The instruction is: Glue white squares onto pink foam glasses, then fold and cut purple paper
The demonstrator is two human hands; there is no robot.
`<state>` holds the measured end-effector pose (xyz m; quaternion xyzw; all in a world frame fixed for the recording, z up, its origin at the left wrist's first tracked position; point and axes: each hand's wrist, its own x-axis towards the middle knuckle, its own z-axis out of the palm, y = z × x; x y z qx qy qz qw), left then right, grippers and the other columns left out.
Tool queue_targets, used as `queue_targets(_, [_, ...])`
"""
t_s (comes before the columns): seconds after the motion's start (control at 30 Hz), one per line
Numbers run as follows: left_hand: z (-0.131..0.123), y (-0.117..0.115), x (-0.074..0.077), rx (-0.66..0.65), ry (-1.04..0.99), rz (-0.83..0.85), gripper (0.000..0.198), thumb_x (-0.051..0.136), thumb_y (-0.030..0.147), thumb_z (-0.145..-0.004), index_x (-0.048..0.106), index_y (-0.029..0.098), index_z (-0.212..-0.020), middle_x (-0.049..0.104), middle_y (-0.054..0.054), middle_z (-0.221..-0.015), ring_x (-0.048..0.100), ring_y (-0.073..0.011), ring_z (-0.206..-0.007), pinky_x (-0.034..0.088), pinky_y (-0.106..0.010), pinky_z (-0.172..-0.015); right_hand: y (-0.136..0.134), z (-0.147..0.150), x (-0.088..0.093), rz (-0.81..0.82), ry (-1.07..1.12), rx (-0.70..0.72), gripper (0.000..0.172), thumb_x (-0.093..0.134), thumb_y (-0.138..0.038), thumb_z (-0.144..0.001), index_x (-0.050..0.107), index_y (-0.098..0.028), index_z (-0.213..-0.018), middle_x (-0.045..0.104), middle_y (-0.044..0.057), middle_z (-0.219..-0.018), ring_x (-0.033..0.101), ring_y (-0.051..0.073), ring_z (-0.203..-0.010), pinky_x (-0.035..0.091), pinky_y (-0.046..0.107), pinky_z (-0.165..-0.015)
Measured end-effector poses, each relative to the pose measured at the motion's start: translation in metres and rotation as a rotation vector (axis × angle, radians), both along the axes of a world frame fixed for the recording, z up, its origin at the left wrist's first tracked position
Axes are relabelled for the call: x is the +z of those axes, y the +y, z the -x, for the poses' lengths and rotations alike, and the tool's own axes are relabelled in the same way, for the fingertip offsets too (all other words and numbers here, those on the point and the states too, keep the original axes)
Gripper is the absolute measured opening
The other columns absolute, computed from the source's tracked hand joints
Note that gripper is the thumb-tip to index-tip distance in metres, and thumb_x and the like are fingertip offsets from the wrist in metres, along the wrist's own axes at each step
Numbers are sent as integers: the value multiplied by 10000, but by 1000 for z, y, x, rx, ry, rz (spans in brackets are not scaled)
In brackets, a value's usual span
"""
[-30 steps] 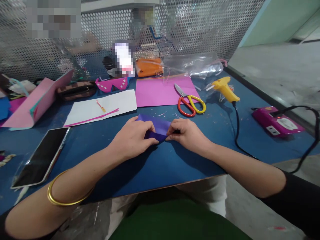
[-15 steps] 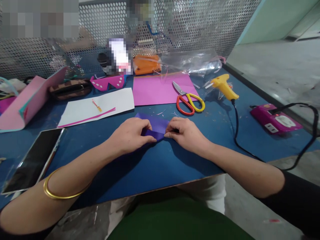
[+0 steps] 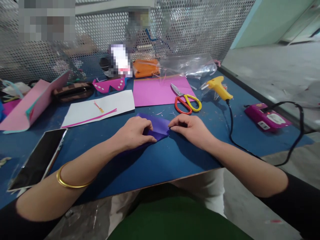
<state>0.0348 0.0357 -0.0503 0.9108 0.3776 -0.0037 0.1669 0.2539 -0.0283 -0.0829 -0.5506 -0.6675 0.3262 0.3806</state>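
Observation:
A sheet of purple paper point(image 3: 160, 126), partly folded over, lies on the blue table near its front edge. My left hand point(image 3: 136, 133) grips the paper's left part between thumb and fingers, covering some of it. At the right corner of the paper, my right hand point(image 3: 188, 128) is closed in a pinch, thumb and index fingertip together. Just beyond the hands are scissors point(image 3: 183, 96) with one red and one yellow handle, resting partly on a pink sheet point(image 3: 152, 91).
A yellow glue gun point(image 3: 220, 87) lies at the right, its black cord running to a magenta power strip point(image 3: 268, 117). White paper point(image 3: 122, 101) with a pink strip, pink paper glasses point(image 3: 110, 86) and a phone point(image 3: 40, 156) are on the left. A perforated metal screen point(image 3: 100, 23) stands behind.
My right hand has shifted slightly right along the folded edge to the paper's corner, exposing more purple. My left hand stays on the paper. The camera view has moved a little.

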Motion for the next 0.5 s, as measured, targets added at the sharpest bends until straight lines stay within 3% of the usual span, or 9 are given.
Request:
queue_targets(0.17, [2, 0, -3, 26, -56, 18, 275, 718, 440, -744, 595, 202, -804, 633, -37, -823, 561, -232, -820, 383, -331, -724, -3, -11, -3, -49, 20, -3, 88, 686, -144, -790, 724, -210, -834, 687, 7, -861, 629, 152, -783, 481, 320, -766])
queue_targets(0.37, [7, -3, -8, 47, -131, 9, 310, 705, 480, -737, 588, 198, -789, 636, -33, -832, 546, -222, -822, 392, -328, -734, 5, 7, -2, -120, -182, 149, 87, 775, -138, -749, 722, -197, -787, 633, 9, -870, 597, 149, -829, 457, 308, -789])
queue_targets(0.5, [10, -4, -11, 25, -195, 0, 309, 635, 507, -801, 609, 200, -826, 665, -30, -864, 558, -215, -843, 413, -343, -781, 7, 14, -1, -79, -218, 110, 96, 762, -129, -767, 699, -187, -722, 630, 2, -813, 581, 138, -786, 439, 296, -755])
